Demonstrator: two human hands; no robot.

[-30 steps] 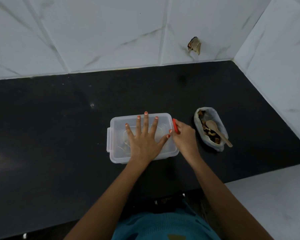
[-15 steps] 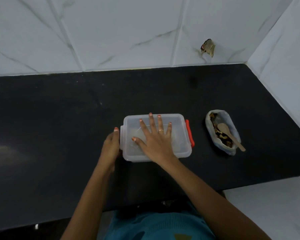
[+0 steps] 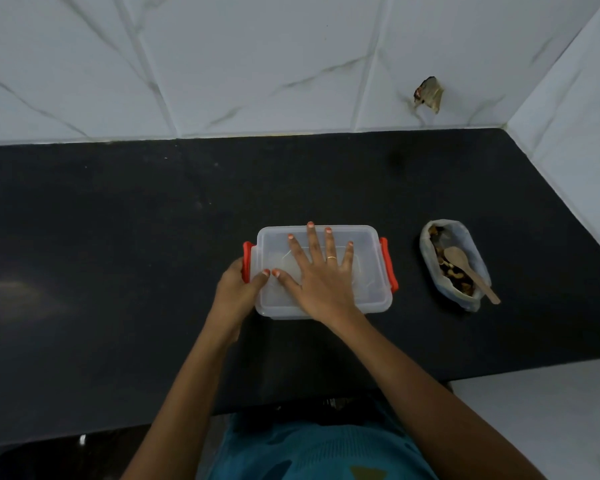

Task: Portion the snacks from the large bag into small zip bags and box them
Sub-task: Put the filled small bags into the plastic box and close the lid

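Observation:
A clear plastic box (image 3: 368, 271) with its lid on sits on the black counter (image 3: 118, 237). Red clips stand at its left end (image 3: 246, 258) and right end (image 3: 388, 265). My right hand (image 3: 321, 275) lies flat on the lid with fingers spread. My left hand (image 3: 238, 292) grips the left red clip, thumb on the lid's edge. What is inside the box is blurred by the lid. To the right lies the large snack bag (image 3: 471, 261), open, with a wooden spoon (image 3: 465, 268) resting in the snacks.
White marble-look tiles (image 3: 257, 64) back the counter, and a side wall (image 3: 575, 133) closes the right end. A chipped hole (image 3: 428, 95) marks the back wall. The counter's front edge runs just before my teal clothing (image 3: 309, 452).
The hands swapped places: my right hand left the right clip and went flat on the lid, my left hand moved to the box's left end. The left red clip now shows, raised against the box.

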